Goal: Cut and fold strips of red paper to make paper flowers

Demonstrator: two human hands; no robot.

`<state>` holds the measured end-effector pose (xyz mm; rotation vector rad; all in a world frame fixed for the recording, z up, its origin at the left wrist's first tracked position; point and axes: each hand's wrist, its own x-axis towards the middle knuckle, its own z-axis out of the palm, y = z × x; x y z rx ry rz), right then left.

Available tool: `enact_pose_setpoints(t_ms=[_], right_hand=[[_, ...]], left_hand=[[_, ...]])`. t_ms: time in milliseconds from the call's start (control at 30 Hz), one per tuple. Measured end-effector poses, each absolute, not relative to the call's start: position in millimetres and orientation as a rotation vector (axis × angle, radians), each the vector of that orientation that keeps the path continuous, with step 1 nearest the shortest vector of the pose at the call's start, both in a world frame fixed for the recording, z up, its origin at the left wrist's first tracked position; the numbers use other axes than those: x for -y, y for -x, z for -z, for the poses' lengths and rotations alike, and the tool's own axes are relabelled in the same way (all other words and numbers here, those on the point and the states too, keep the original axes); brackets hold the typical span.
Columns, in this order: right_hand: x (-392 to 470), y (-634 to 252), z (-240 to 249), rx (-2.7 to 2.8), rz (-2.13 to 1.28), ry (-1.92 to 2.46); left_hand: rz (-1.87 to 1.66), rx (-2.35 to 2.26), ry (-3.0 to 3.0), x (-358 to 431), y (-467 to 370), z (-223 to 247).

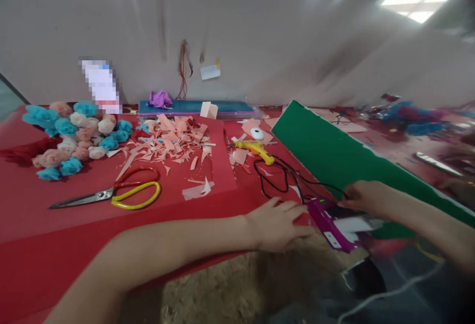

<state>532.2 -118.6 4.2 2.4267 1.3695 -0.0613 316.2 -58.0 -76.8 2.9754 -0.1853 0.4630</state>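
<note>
At the table's right front edge lies a purple power strip point(331, 227) with a small green light. My left hand point(281, 222) rests flat at the edge, fingers apart, its fingertips beside the strip's left side. Over the strip's far end, my right hand point(365, 196) is closed, its fingers pinching a black cord point(326, 184); the cord's end is hidden by the fingers and blur. Loops of cord run back to a yellow glue gun point(256, 149) lying on the red table point(193, 215).
Scissors point(107, 193) with red and yellow handles lie at left, near blue, pink and white paper flowers point(83, 133). Pink paper scraps point(170, 138) are heaped mid-table. A green board point(330, 151) slants across the right side. A white round object point(257, 133) sits behind the glue gun.
</note>
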Motion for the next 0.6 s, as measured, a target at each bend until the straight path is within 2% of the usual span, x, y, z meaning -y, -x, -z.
enact_pose_setpoints(t_ms=[133, 400, 600], right_hand=[[117, -537, -1, -1.353, 0.402, -2.324], [115, -542, 5, -1.232, 0.434, -2.352], [118, -534, -8, -1.242, 0.542, -2.393]], left_hand=[[-0.401, 0.211, -3.062, 65, -371, 86], [-0.199, 0.274, -3.112, 65, -380, 87], [-0.316, 0.374, -3.125, 63, -388, 93]])
